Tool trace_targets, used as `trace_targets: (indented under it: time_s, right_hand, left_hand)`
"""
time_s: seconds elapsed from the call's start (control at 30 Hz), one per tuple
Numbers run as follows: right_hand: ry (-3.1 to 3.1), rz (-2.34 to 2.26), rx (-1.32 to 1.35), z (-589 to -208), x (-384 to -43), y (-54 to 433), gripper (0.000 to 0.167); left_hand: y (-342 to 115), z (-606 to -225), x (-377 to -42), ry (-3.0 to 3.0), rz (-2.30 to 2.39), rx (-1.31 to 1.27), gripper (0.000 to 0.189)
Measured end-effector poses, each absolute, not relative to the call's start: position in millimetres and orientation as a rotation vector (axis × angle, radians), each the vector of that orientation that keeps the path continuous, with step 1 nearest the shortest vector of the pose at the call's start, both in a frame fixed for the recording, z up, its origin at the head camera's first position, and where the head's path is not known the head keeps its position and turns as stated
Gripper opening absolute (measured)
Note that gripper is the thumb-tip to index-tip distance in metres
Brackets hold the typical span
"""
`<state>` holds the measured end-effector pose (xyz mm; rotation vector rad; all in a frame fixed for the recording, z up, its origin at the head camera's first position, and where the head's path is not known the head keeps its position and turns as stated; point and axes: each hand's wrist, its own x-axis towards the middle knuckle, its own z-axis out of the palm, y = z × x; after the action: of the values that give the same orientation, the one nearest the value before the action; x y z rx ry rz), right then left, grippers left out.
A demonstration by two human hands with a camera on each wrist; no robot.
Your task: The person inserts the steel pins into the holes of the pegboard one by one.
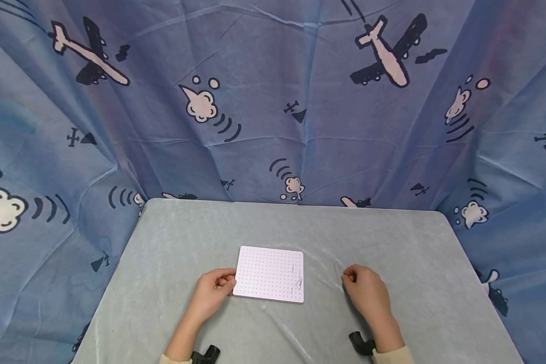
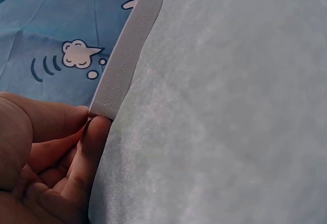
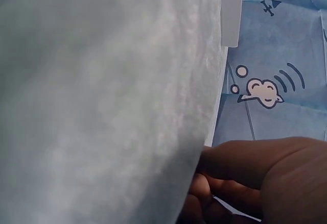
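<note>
A white rectangular board (image 1: 266,273) with a grid of small dots or holes lies flat on the table. Several thin dark needle-like pieces (image 1: 300,279) are on its right part. At the board's lower left edge, my left hand (image 1: 209,292) pinches it between thumb and index finger; the left wrist view shows this hold on the board's side (image 2: 125,66). To the right of the board and apart from it, my right hand (image 1: 368,293) has thumb and index finger together on a thin needle-like piece (image 1: 335,271). Its exact kind is too fine to tell.
A grey-green cloth covers the table (image 1: 200,227). Behind and beside it hangs a blue curtain (image 1: 255,167) printed with planes and clouds. Black straps with devices (image 1: 362,344) sit at both wrists.
</note>
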<state>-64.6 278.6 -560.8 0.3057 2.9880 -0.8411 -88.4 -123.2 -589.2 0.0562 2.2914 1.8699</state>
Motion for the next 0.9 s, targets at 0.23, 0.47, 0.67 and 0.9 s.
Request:
trace_targets:
  time_s: [0.23, 0.47, 0.67, 0.9]
  right_hand:
    - [3.001, -0.778, 0.286, -559.3, -66.0, 276.2, 0.012]
    - [2.967, -0.810, 0.304, -561.1, -64.3, 276.4, 0.014]
    - [2.962, -0.855, 0.329, -564.0, -64.6, 278.6, 0.012]
    - [2.977, -0.873, 0.317, -567.0, -66.4, 282.2, 0.011]
  left_hand:
    - [-123.3, -588.5, -88.0, 2.290, 1.868, 0.049, 0.026]
    - [-123.2, -588.0, -86.5, 2.287, 1.866, 0.051, 0.026]
    - [-123.3, -588.1, -87.1, 2.306, 1.858, 0.063, 0.025]
    - [-123.5, -587.7, -87.7, 2.307, 1.862, 0.072, 0.025]
